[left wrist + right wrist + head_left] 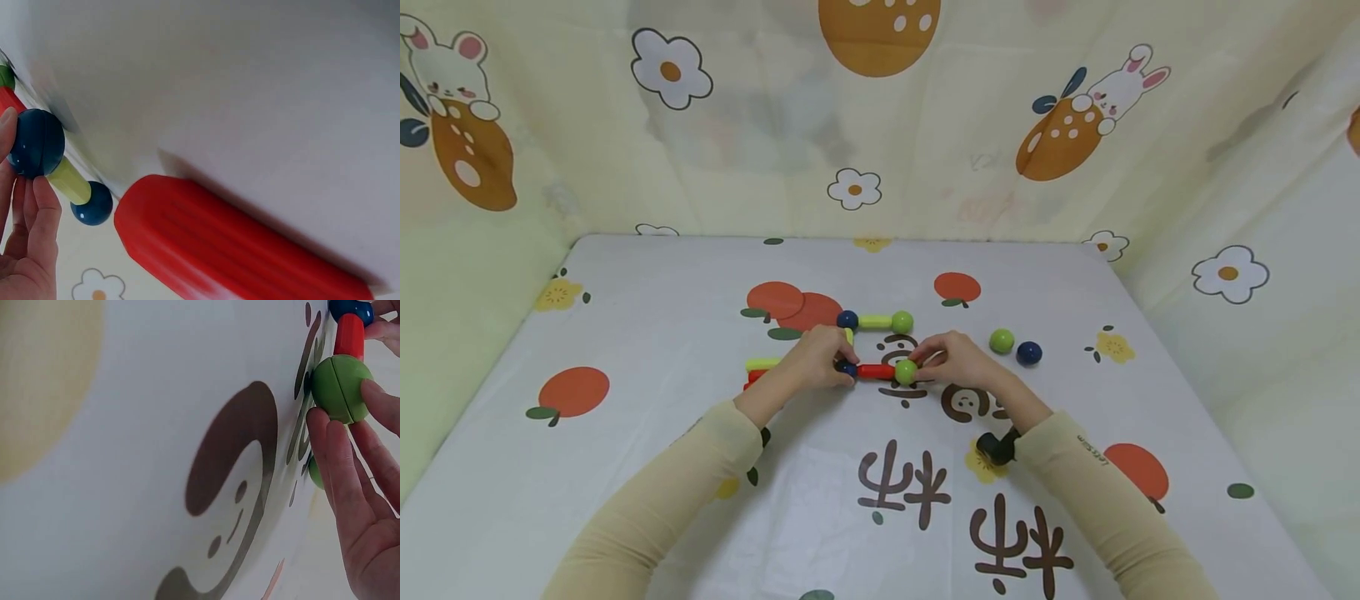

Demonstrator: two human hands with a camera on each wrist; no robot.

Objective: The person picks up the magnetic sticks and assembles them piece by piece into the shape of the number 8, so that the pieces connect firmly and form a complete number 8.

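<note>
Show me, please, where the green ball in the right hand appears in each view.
Head: green ball just right of centre, below mid-height.
Left wrist: green ball high on left edge, cut off.
Right wrist: green ball at upper right.
Shared landmark: red rod between it and blue ball.

Downward head view, close wrist views

A fruit-printed worktop (655, 283) carried a ball-and-rod assembly (874, 322), red and yellow-green rods (762, 364) to its left, a green ball (1002, 341) and blue ball (1029, 354) to its right.
</note>
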